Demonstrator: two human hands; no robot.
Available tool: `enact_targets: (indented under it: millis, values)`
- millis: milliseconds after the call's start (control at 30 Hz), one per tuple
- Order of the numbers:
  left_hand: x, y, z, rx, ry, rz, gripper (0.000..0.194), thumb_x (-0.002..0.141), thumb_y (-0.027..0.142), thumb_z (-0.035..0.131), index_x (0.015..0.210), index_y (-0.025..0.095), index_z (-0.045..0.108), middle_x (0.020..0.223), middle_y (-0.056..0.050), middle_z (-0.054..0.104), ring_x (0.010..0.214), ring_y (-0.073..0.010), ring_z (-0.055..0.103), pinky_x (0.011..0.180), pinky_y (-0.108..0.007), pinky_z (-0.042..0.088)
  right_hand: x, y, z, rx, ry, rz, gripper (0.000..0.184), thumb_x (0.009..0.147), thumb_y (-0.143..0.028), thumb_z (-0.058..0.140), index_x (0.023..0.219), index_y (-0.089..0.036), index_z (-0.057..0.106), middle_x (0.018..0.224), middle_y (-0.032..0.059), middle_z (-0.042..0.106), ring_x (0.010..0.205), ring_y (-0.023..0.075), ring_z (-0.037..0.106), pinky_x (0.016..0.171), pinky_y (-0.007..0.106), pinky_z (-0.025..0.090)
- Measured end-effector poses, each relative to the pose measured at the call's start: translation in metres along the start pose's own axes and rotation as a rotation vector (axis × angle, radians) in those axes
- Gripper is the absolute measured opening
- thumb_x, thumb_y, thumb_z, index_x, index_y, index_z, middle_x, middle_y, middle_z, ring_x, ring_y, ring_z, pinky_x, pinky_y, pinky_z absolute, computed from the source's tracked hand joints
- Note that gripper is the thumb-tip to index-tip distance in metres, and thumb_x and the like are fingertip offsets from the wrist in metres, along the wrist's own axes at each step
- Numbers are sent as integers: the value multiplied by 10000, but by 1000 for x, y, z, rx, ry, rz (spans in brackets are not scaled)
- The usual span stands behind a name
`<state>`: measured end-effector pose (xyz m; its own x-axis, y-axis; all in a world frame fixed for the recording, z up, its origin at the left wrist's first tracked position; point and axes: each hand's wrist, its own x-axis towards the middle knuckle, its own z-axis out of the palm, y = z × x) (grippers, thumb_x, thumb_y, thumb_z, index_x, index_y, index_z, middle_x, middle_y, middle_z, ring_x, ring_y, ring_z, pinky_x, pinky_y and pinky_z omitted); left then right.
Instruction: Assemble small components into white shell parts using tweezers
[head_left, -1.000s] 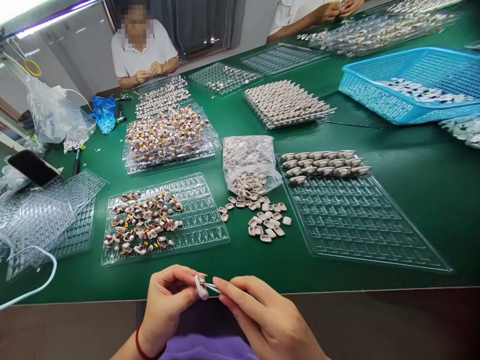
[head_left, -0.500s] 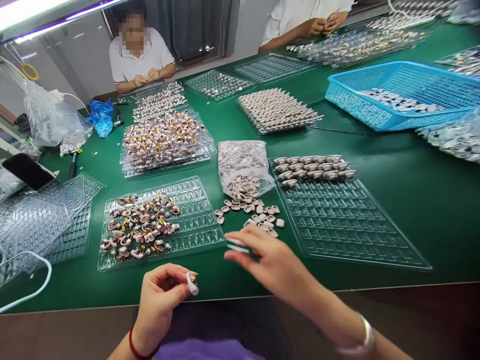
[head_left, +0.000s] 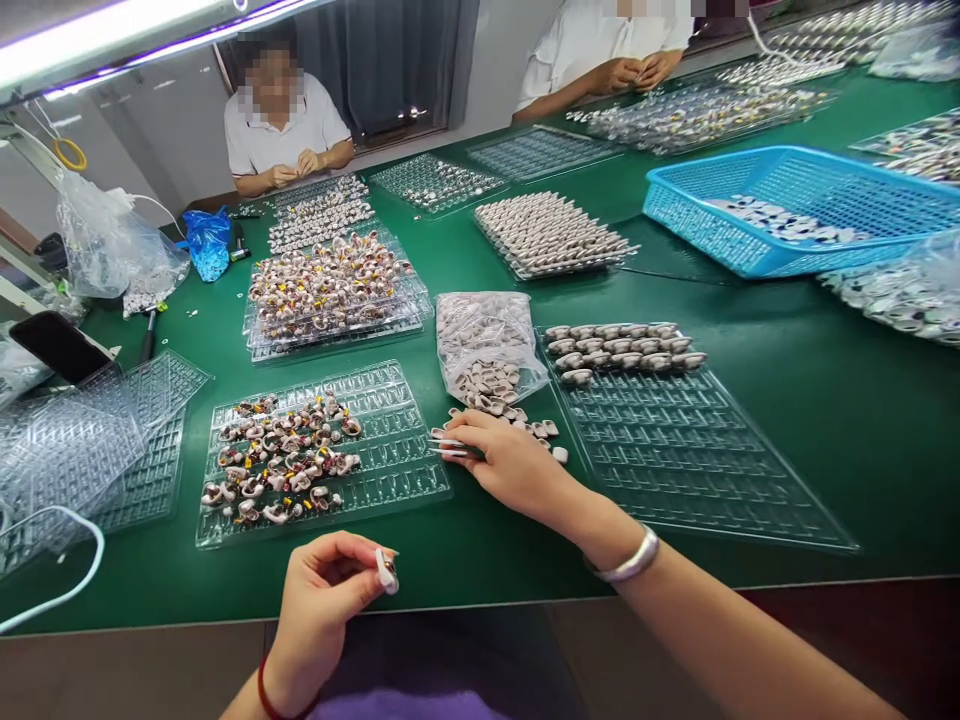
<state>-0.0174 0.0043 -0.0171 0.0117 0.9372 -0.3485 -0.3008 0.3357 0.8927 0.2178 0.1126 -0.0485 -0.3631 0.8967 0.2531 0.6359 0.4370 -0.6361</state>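
Near the table's front edge, my left hand (head_left: 319, 590) pinches a small white earbud housing (head_left: 386, 572) between thumb and fingers. My right hand (head_left: 517, 470) is closed on a pair of thin tweezers (head_left: 456, 449), whose tips point left. It reaches over loose beige shell covers (head_left: 544, 429), hiding some of them. More covers spill from a clear plastic bag (head_left: 484, 325) just behind. To the left lies a clear plastic tray (head_left: 401, 415), partly filled with earbud housings (head_left: 289, 450) with brown and yellow bits. On the right, another clear tray (head_left: 697, 470) has assembled beige pieces (head_left: 622, 348) along its back rows.
Stacked filled trays (head_left: 337, 290) and a tray of beige pieces (head_left: 551, 232) stand farther back. A blue basket (head_left: 765, 250) is at the right. Clear trays (head_left: 75, 450) and a phone (head_left: 56, 345) lie at the left. Two co-workers sit across the green table.
My right hand has moved forward and slightly left with the tweezers, onto the loose shell covers. My left hand stays nearly still with the earbud housing. The camera view has shifted slightly.
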Motion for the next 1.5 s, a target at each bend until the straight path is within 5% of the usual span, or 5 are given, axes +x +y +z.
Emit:
enact_targets:
  millis: [200, 400, 600, 900, 1500]
  values:
    - [1, 1, 6, -58, -29, -24, 128, 571, 135, 876, 630, 161, 765, 703, -36, 779, 645, -123, 681, 641, -184, 537, -30, -35, -2, 263, 23, -26, 247, 943, -194, 462, 1120, -204, 634, 855, 59, 653, 704, 175, 619, 611, 262, 508]
    - [-3, 0, 10, -96, -78, -52, 124, 578, 139, 878, 641, 159, 773, 703, -38, 783, 612, -106, 666, 611, -173, 525, -59, -68, 9, 781, -74, 100, 88, 889, -258, 612, 868, -208, 681, 759, 16, 617, 666, 142, 562, 597, 236, 448]
    - [-6, 2, 12, -135, -89, -59, 137, 556, 132, 888, 625, 166, 774, 686, -30, 785, 614, -112, 675, 618, -178, 531, -69, -82, 23, 1129, -94, 342, 248, 807, -398, 711, 756, -186, 593, 576, -63, 470, 511, 85, 378, 481, 205, 341]
    - [-6, 2, 14, -117, -101, -51, 139, 557, 143, 893, 627, 157, 774, 661, -29, 777, 588, -112, 666, 596, -179, 527, -73, -90, 20, 1003, 13, 223, 92, 830, -198, 681, 913, -211, 718, 790, 23, 722, 689, 147, 644, 636, 226, 505]
    - [-13, 2, 17, -49, -63, -34, 180, 567, 187, 899, 712, 194, 793, 711, -19, 791, 652, -136, 708, 666, -193, 558, -77, -101, 29, 758, 224, 8, 121, 902, -150, 587, 938, -237, 663, 766, 1, 661, 676, 133, 624, 623, 192, 504]
